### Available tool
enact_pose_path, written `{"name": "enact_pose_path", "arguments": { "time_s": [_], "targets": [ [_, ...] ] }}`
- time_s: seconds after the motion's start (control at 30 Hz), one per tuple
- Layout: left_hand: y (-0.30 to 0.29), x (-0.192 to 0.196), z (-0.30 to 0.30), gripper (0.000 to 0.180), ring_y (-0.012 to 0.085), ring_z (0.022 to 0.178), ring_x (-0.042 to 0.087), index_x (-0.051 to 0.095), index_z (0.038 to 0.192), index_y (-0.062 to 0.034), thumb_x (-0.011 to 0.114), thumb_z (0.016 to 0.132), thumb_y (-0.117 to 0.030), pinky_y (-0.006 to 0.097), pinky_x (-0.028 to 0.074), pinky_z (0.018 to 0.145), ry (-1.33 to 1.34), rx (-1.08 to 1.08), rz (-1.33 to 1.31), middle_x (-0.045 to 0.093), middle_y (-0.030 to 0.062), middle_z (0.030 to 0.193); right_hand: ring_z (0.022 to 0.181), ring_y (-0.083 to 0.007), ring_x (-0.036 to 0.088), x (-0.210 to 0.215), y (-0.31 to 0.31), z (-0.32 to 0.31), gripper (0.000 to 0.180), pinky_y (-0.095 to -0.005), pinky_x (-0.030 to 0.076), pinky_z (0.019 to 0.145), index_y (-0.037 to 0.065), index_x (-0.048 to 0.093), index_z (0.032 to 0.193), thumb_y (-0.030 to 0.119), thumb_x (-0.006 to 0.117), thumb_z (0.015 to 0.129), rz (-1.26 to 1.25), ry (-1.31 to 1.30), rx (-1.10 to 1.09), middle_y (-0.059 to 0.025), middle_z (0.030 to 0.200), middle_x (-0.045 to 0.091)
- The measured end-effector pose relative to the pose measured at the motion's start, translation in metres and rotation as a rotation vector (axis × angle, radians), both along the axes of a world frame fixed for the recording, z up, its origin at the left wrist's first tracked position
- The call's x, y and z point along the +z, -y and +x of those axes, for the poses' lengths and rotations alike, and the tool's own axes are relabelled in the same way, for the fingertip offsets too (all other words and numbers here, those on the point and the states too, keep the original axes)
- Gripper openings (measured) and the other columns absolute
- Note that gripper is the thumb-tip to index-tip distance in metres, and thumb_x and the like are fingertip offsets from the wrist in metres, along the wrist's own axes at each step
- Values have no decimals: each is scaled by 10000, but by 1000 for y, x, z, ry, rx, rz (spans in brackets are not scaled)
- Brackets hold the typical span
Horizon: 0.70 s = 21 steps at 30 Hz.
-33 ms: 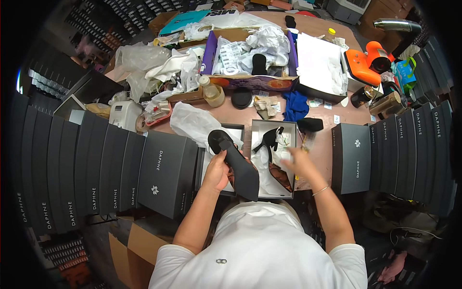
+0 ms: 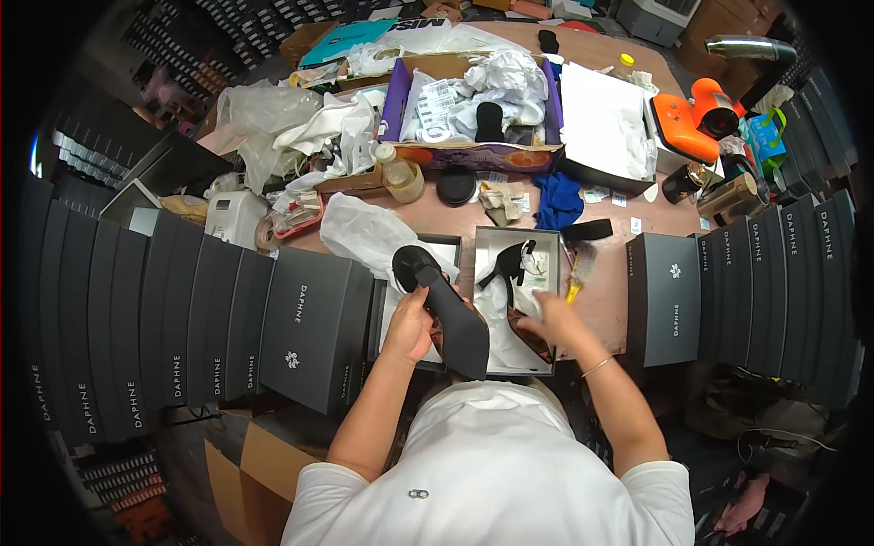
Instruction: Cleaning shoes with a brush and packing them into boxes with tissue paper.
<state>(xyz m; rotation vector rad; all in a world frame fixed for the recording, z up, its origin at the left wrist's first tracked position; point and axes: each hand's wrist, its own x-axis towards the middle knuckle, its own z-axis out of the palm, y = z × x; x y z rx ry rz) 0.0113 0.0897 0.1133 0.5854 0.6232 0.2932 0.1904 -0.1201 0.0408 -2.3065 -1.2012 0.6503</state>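
- Pinching a black shoe (image 2: pixel 462 332) near its heel, the left hand (image 2: pixel 410 326) holds it sole up at the open box's (image 2: pixel 492 238) left edge.
- A second shoe (image 2: pixel 506 267) lies in the box on white paper (image 2: pixel 494 308).
- The right hand (image 2: pixel 563 323) is over the box's right side; whether it grips, I cannot tell.

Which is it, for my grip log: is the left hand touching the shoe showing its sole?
Touching. The head view shows the left hand gripping the shoe, thumb against it near the heel.

Left hand (image 2: pixel 411 325) gripping, thumb up; right hand (image 2: pixel 557 322) loosely open, blurred.
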Motion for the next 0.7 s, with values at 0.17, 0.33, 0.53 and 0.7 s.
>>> {"name": "enact_pose_path", "arguments": {
  "time_s": [0.17,0.33,0.53,0.7],
  "targets": [
    [1,-1,2,412,256,937,636,501,1189,8,491,974,-344,400,531,855,23,-52,111,613,143,1036,971,-384,588,-37,-12,-44,480,-413,474,865,-55,614,1038,274,741,712,-93,-28,-9,-250,1067,609],
    [-2,5,6,389,244,940,633,516,1176,3,488,979,-331,390,530,857,25,-110,132,616,136,1032,892,-212,628,3,0,-42,243,-322,500,804,-31,612,938,136,668,770,175,-346,-299,-132,920,652],
    [-3,15,13,488,338,1120,568,429,1295,16,389,997,-370,441,477,965,134,-414,-88,521,227,1268,933,-163,633,52,35,-25,493,-313,537,836,-12,528,1147,163,699,718,744,-1385,-412,-92,1030,617],
    [6,11,25,568,378,1179,523,359,1375,5,402,975,-396,480,460,978,226,-568,-123,469,246,1329,874,-137,606,59,34,-35,483,-266,517,806,39,540,1027,244,766,652,770,-1563,-304,-60,962,585]
  ]
}}
